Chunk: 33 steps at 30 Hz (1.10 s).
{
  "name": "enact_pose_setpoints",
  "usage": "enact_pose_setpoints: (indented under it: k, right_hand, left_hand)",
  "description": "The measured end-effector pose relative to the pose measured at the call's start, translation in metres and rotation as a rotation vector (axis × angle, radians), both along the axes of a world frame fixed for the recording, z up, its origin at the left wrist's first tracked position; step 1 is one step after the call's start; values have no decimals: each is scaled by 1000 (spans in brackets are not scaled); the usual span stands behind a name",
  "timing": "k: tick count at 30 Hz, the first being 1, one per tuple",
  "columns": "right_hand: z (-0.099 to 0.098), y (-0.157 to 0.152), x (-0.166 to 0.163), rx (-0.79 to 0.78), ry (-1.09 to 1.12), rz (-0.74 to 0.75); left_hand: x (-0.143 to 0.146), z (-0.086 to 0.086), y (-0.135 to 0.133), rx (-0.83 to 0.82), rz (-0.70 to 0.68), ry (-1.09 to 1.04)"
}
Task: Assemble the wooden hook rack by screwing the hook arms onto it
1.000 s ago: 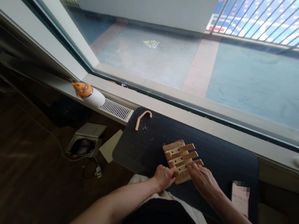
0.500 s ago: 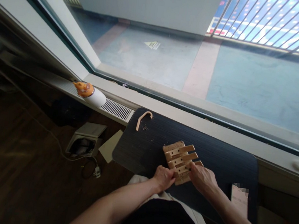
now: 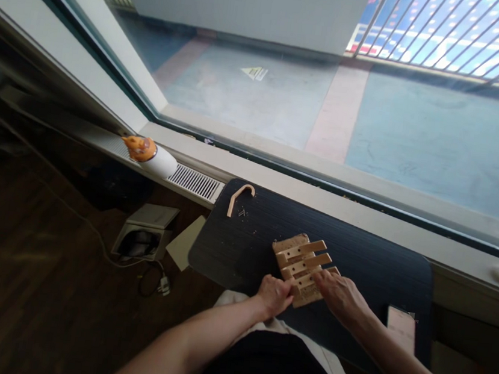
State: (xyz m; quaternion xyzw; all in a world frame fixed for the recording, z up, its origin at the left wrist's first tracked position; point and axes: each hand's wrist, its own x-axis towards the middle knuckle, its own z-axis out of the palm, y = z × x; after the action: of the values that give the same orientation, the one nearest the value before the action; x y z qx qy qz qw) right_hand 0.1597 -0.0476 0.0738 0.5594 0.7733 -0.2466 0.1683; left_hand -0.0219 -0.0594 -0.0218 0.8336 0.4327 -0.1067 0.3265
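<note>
A small slatted wooden assembly (image 3: 299,257) lies flat on a dark table (image 3: 358,267). My left hand (image 3: 275,295) has its fingers curled at the assembly's near left corner, gripping the edge. Over the near right slats rests my right hand (image 3: 340,293), fingertips pressed on the wood. A curved wooden hook piece (image 3: 239,196) lies apart at the table's far left corner, with a few tiny screws (image 3: 241,213) beside it.
A white card or phone (image 3: 401,328) lies at the table's near right. An orange-and-white bottle (image 3: 149,155) lies on the sill by a vent grille (image 3: 195,183). A box with cables (image 3: 143,236) sits on the wooden floor. A large window runs behind the table.
Almost nothing moved. My right hand's fingertips shifted slightly on the near slats; the view rose a little. The left hand stays at the same corner.
</note>
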Motion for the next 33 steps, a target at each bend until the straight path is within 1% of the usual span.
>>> enact_pose_setpoints:
  k: [6, 10, 14, 16, 22, 27, 33]
  right_hand:
    - [-12, -6, 7, -4, -37, -52]
    - [-19, -10, 6, 2, -97, -117]
    - [-19, -9, 2, 10, -150, -168]
    - [-15, -7, -1, 9, -160, -155]
    - [-4, -7, -9, 16, -114, -32]
    - [-8, -11, -8, 8, -101, -12]
    - [-17, -11, -2, -6, -79, -37]
  left_hand:
    - [0, 2, 1, -5, 1, 5]
    - [0, 2, 1, -1, 0, 2]
    - [0, 2, 2, 5, -2, 0]
    - [-1, 1, 2, 7, -2, 2]
    - [-2, -1, 1, 17, -3, -1]
    - [-1, -2, 0, 24, -5, -7]
    - [-1, -3, 0, 27, -4, -9]
